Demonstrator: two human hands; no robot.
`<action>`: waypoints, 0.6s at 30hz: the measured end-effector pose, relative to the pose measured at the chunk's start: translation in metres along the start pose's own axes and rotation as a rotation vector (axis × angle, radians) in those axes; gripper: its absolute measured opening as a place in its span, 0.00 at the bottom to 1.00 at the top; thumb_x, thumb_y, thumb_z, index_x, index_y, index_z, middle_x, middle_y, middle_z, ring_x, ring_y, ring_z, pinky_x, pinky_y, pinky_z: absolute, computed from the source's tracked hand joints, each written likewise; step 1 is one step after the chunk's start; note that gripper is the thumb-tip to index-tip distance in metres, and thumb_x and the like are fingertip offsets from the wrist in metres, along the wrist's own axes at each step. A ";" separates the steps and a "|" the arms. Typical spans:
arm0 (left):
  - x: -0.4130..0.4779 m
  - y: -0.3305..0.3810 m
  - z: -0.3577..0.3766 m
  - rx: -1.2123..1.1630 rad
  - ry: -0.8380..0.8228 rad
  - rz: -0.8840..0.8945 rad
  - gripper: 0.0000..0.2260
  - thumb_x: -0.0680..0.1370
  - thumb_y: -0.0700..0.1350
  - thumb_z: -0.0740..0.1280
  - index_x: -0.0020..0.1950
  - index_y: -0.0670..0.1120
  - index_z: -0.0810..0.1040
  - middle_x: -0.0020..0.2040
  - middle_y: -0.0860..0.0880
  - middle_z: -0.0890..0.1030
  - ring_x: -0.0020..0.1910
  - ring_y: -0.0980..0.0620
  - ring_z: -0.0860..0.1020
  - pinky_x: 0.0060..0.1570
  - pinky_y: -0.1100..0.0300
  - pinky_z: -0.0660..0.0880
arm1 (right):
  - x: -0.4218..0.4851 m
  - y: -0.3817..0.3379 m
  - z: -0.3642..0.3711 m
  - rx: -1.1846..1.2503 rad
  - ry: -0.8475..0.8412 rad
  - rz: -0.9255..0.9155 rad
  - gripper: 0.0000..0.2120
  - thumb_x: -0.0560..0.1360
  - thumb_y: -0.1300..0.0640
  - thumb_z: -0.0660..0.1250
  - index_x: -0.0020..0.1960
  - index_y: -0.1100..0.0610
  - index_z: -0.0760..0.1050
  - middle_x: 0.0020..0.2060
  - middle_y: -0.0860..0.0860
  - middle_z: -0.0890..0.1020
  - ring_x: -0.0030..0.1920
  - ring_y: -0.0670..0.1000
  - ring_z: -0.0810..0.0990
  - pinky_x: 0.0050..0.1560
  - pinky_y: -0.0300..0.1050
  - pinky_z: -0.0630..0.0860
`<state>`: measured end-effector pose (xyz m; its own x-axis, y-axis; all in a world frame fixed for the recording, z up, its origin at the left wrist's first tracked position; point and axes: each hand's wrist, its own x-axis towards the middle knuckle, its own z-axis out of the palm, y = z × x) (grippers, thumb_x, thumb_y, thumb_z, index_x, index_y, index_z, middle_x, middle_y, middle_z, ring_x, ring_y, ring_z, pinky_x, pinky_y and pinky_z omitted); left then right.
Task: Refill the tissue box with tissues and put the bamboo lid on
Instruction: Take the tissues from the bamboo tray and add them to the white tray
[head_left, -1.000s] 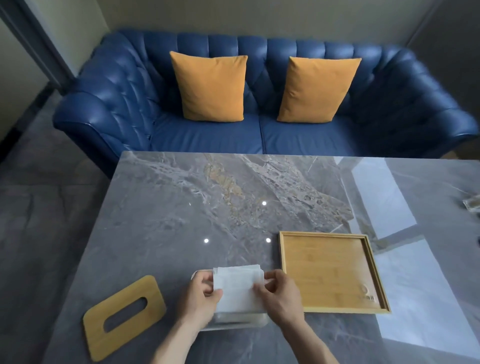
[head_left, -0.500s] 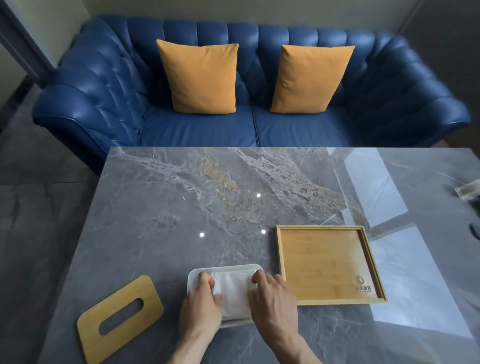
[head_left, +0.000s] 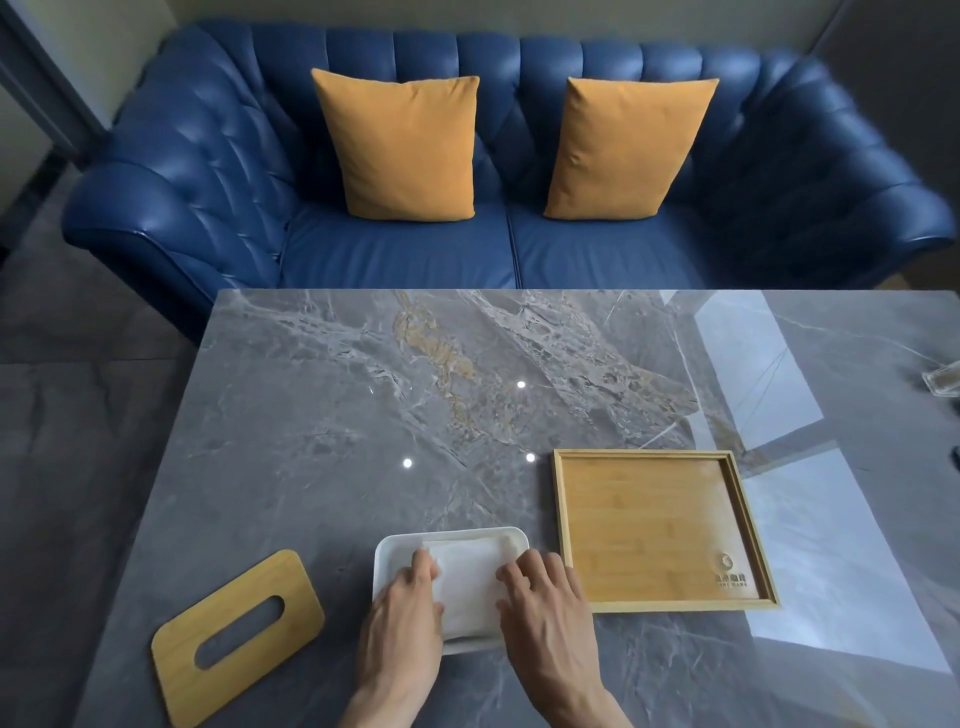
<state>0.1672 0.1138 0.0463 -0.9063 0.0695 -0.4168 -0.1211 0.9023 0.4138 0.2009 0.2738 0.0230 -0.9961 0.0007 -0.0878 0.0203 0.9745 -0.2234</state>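
A white tissue box (head_left: 395, 551) sits open near the table's front edge. A stack of white tissues (head_left: 467, 582) lies inside it. My left hand (head_left: 402, 618) presses on the stack's left side, fingers down in the box. On the stack's right side my right hand (head_left: 545, 608) presses with fingers curled over the tissues. The bamboo lid (head_left: 236, 636), with an oval slot, lies flat on the table to the left of the box, apart from both hands.
A square bamboo tray (head_left: 660, 530) lies right of the box, close to my right hand. The grey marble table (head_left: 363, 415) stretches ahead to a blue sofa (head_left: 208, 182) with two orange cushions. A small clear object (head_left: 943, 382) sits at the right edge.
The tissue stack, held above the box a second ago, has gone down into it. Both hands followed it down and now press flat on top.
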 end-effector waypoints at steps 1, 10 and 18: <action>0.000 -0.001 0.001 0.000 0.004 0.010 0.15 0.76 0.45 0.66 0.59 0.53 0.65 0.57 0.54 0.79 0.53 0.50 0.79 0.46 0.55 0.75 | 0.000 0.001 -0.001 0.003 0.008 -0.018 0.12 0.64 0.59 0.71 0.46 0.52 0.76 0.43 0.49 0.77 0.43 0.55 0.74 0.42 0.47 0.72; 0.001 0.003 0.003 0.055 0.008 0.005 0.23 0.77 0.45 0.64 0.69 0.55 0.60 0.55 0.52 0.79 0.51 0.50 0.80 0.43 0.55 0.74 | 0.011 0.005 -0.005 0.028 -0.183 -0.040 0.19 0.65 0.60 0.69 0.55 0.51 0.74 0.60 0.50 0.77 0.59 0.58 0.75 0.53 0.49 0.77; 0.002 0.002 0.004 0.137 -0.039 0.081 0.22 0.79 0.48 0.59 0.72 0.59 0.59 0.72 0.53 0.65 0.63 0.51 0.74 0.50 0.54 0.75 | 0.019 0.007 -0.003 0.022 -0.258 -0.049 0.20 0.62 0.57 0.72 0.54 0.50 0.75 0.55 0.49 0.77 0.55 0.57 0.76 0.50 0.48 0.78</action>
<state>0.1668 0.1173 0.0424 -0.8942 0.1580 -0.4189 0.0101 0.9426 0.3339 0.1820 0.2816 0.0230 -0.9414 -0.1059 -0.3203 -0.0223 0.9669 -0.2542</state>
